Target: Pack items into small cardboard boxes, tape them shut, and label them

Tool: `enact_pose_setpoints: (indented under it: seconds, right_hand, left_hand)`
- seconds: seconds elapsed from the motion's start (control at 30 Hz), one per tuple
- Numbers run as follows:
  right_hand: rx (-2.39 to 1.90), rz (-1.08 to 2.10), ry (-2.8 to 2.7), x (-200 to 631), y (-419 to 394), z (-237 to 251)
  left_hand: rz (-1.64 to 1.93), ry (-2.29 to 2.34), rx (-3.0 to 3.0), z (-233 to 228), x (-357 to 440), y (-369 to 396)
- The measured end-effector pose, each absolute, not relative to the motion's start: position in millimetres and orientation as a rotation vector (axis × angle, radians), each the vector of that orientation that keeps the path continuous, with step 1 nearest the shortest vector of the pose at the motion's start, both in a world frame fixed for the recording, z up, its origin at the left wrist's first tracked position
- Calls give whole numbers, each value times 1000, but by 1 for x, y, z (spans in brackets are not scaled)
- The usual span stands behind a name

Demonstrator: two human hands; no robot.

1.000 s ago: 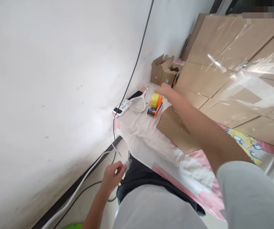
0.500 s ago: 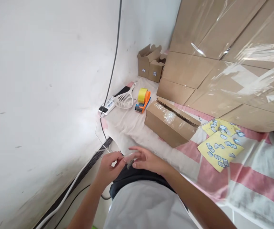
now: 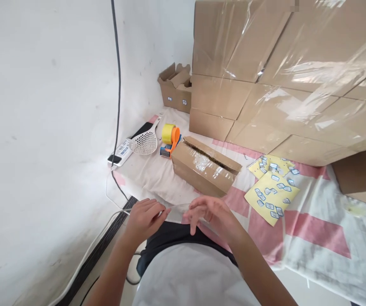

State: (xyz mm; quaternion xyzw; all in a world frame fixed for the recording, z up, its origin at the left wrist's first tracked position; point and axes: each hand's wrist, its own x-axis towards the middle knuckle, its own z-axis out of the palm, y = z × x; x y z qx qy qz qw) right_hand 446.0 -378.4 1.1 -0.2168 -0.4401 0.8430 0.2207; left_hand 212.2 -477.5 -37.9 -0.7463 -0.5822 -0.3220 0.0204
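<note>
A thin clear strip (image 3: 179,207), seemingly tape or plastic film, is being stretched between the two hands just above the lap; its left end is being pinched by the closed fingers of the left hand (image 3: 144,217), and its right end is being gripped by the curled fingertips of the right hand (image 3: 210,213); half a second ago the hands were being held almost together over a small dark piece, and they are now being drawn apart with the strip taut between them; a second ago the right hand was being reached out to the tape dispenser (image 3: 169,139), which is now lying untouched beside the white mesh scoop (image 3: 144,142) near the wall; a small taped carton (image 3: 204,165) is being left on the pink and white cloth (image 3: 313,238) beyond the hands, with yellow sticker sheets (image 3: 272,192) to its right; wrapped stacked cartons (image 3: 285,72) are being seen behind.
</note>
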Motion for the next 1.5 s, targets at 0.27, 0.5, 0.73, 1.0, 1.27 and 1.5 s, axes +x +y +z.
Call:
enact_pose_setpoints:
  seconds: [0.27,0.5,0.73,1.0,1.27,1.5]
  right_hand:
    - [-954,1930,-1573,462,-358,27]
    - [-1124,1323,-1815,461,-344,50]
    - [-1146,1215,-1781,460,-323,61]
    - [-1107,991,-1781,474,-300,83]
    - [-949,1958,-1891,462,-326,67]
    - [-653,2178,-1318,434,-346,32]
  left_hand:
    - [-1416,-2011,-2443,-42,236,-461]
    - [-1678,-2350,-2335,-45,258,-452]
    - [-1758,-2474,-2073,-34,263,-441]
    - [-1830,-2570,-1976,-25,260,-433]
    - [-2140,-2439,-2081,1,256,-417]
    - [-2666,-2626,-2065,14,268,-429]
